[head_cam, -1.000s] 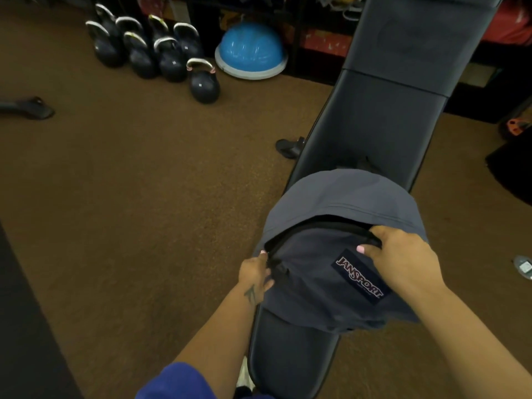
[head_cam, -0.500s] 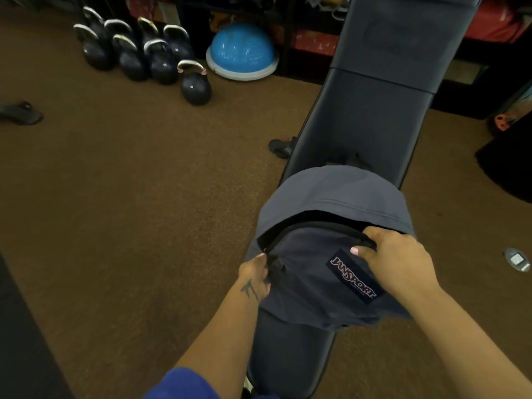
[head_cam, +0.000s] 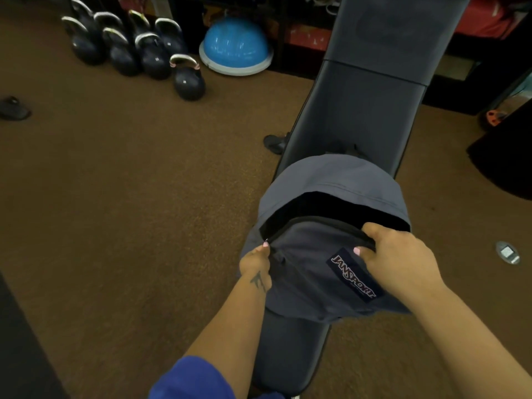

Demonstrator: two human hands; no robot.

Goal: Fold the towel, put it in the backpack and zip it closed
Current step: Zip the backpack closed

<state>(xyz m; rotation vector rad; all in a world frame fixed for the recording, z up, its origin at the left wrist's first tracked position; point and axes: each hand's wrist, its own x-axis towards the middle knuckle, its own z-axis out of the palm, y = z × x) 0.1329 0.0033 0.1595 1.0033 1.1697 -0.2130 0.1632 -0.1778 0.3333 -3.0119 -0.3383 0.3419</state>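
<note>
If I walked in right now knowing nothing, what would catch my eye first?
Probably the grey backpack lying on the dark padded bench in the middle, its main opening gaping dark. The left hand pinches the zipper's end at the bag's left side, and the right hand grips the front flap's edge. Farther back on the brown carpet stand a cluster of kettlebells and a blue balance dome.

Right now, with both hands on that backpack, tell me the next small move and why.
Probably draw the zipper along the track toward the right hand. The backpack on the bench gapes open and dark at the top; the towel cannot be seen inside. The left hand pinches at the zipper's left end, where a small metal pull shows, while the right hand's grip holds the front panel's edge.
</note>
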